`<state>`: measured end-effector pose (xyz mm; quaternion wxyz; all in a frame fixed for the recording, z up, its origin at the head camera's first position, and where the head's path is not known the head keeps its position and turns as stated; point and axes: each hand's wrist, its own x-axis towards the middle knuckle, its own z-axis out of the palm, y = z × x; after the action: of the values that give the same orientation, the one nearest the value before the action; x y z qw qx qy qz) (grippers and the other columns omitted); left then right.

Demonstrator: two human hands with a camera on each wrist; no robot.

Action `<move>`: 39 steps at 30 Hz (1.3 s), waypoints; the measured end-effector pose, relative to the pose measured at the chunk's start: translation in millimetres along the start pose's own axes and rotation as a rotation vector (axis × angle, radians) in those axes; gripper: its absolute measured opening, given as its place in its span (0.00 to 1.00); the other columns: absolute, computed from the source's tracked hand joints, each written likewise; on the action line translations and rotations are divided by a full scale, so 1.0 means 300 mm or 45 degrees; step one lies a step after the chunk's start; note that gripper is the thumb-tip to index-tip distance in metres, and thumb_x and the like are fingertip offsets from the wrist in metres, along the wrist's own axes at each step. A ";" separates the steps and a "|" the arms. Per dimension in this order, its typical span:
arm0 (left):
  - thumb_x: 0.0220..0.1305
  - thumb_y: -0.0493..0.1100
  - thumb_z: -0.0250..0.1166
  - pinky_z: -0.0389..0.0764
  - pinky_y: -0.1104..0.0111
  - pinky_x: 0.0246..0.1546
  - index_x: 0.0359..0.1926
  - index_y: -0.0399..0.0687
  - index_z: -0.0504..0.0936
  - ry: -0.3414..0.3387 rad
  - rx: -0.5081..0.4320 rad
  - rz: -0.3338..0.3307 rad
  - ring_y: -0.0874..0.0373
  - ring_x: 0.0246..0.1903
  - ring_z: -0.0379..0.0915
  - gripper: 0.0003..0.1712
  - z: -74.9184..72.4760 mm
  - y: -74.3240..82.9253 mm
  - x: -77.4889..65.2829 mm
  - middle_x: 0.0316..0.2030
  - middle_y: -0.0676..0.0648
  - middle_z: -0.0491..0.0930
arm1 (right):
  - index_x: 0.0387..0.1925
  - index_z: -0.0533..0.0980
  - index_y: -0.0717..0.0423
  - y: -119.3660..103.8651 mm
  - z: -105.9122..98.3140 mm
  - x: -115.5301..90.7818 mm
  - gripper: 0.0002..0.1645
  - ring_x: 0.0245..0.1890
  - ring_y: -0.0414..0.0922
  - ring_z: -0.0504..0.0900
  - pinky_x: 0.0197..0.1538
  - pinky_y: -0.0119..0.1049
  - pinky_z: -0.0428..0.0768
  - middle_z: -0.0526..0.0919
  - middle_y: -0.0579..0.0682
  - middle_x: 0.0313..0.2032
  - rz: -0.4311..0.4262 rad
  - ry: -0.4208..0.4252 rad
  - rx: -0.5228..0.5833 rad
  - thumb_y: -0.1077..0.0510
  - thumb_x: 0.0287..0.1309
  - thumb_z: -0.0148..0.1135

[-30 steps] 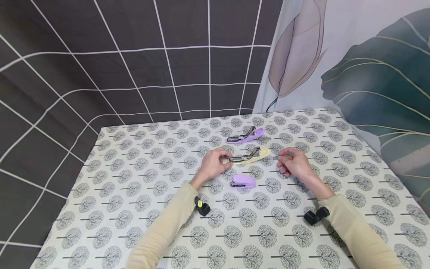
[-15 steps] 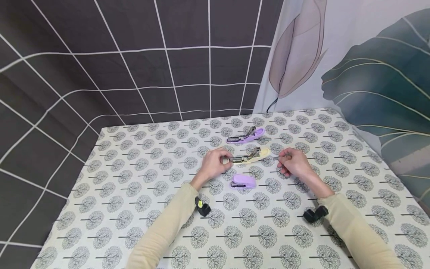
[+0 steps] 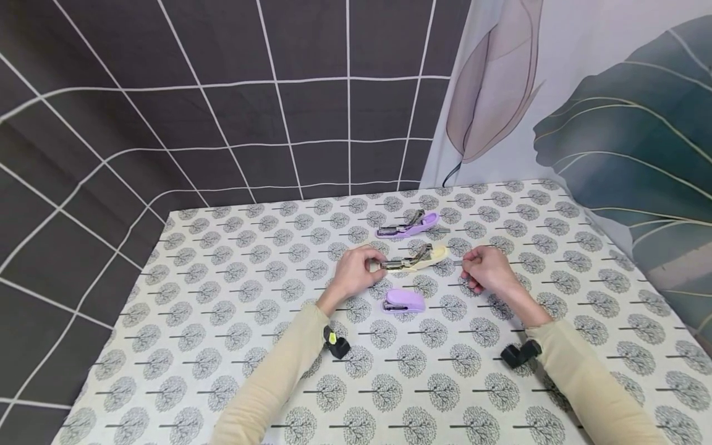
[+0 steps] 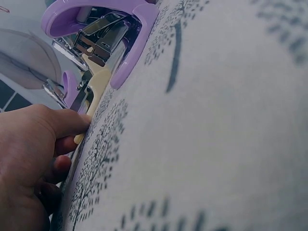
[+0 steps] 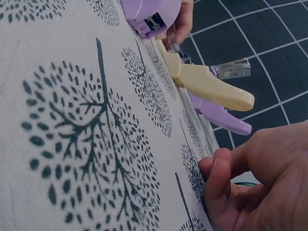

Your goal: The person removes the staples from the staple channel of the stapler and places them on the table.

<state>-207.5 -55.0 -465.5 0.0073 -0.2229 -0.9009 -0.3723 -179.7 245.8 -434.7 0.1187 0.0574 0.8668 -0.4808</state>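
Note:
My left hand (image 3: 356, 270) pinches the front end of a cream-yellow stapler (image 3: 418, 261), which lies with its top swung back and its metal magazine exposed. In the left wrist view, thumb and finger meet at the stapler's tip (image 4: 82, 134). Just off the stapler's right end, my right hand (image 3: 491, 271) has its fingers curled, pinching a thin grey strip of staples (image 3: 458, 264) at the fingertips. That strip is mostly hidden, and the right wrist view does not show it. A closed lilac stapler (image 3: 403, 301) sits nearer me.
Behind the yellow stapler lies a second lilac stapler (image 3: 408, 227), also opened back, with a small grey staple strip (image 3: 441, 231) beside its right end. A tree-print cloth (image 3: 233, 371) covers the table. A dark gridded curtain (image 3: 222, 111) hangs behind.
Both hands stay almost in place. A little less of the grey strip shows at my right fingertips. The staplers have not moved.

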 end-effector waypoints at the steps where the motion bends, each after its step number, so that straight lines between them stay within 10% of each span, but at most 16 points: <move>1: 0.55 0.42 0.76 0.69 0.70 0.32 0.43 0.49 0.87 0.000 -0.001 0.002 0.64 0.25 0.68 0.13 -0.001 0.000 0.000 0.33 0.57 0.81 | 0.50 0.68 0.75 0.000 0.000 0.000 0.14 0.18 0.43 0.78 0.22 0.37 0.81 0.82 0.56 0.26 0.000 0.001 0.000 0.68 0.68 0.51; 23: 0.56 0.42 0.76 0.69 0.70 0.30 0.45 0.51 0.87 -0.013 -0.030 -0.029 0.63 0.25 0.68 0.14 0.003 -0.002 -0.003 0.34 0.57 0.80 | 0.58 0.65 0.74 0.023 -0.019 -0.031 0.21 0.20 0.42 0.77 0.24 0.37 0.80 0.81 0.57 0.29 0.023 0.043 0.159 0.63 0.70 0.50; 39: 0.55 0.35 0.75 0.76 0.68 0.38 0.53 0.40 0.83 0.057 -0.304 -0.055 0.60 0.31 0.71 0.23 -0.009 -0.019 -0.034 0.39 0.47 0.79 | 0.46 0.75 0.70 -0.077 0.118 -0.191 0.11 0.20 0.46 0.78 0.22 0.32 0.76 0.81 0.51 0.24 -0.451 0.023 -0.108 0.69 0.62 0.60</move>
<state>-201.0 -64.4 -469.3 -0.0072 -0.1942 -0.8544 -0.4819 -124.1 204.4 -418.8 0.0268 -0.0968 0.8839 -0.4567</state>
